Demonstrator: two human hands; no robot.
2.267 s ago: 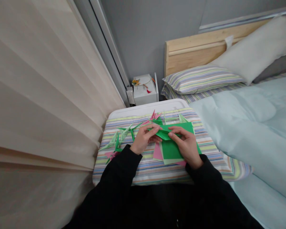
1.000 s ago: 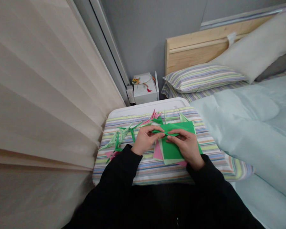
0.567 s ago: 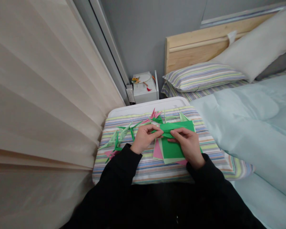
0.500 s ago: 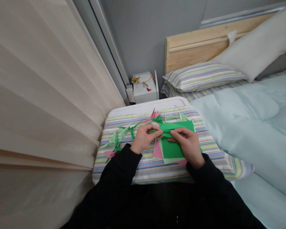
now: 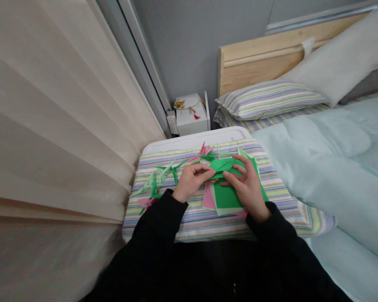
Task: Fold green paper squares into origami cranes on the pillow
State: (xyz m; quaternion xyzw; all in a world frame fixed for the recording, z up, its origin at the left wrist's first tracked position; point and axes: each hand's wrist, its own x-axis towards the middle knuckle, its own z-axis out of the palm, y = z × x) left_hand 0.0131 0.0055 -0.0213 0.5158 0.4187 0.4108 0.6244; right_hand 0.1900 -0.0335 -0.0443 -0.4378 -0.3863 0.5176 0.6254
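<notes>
A fold in the small dark green folded paper piece (image 5: 221,165) seems to be in hand, with its upper flap spread and a narrower layer below; how far the folding has gone is hard to judge. The piece is between the two hands, above the upper left part of a stack of square green, pale green and pink paper sheets (image 5: 228,199). The left hand (image 5: 189,182) pinches its left end between thumb and fingers, nearly closed. The right hand (image 5: 249,191) is partly open, thumb near the lower edge and forefinger by the upper right corner; how firmly it touches cannot be told. Setting the crease would call for lined-up edges, a steady left pinch and light right fingertips. The same-coloured top sheet close underneath makes the outline hard to read and could be nudged. Pointed pale green (image 5: 165,174) and pink folded paper figures (image 5: 204,152) lie near the left hand and beyond, on a striped cloth (image 5: 192,226) over a white tray table (image 5: 189,140), leaving little room leftward.
</notes>
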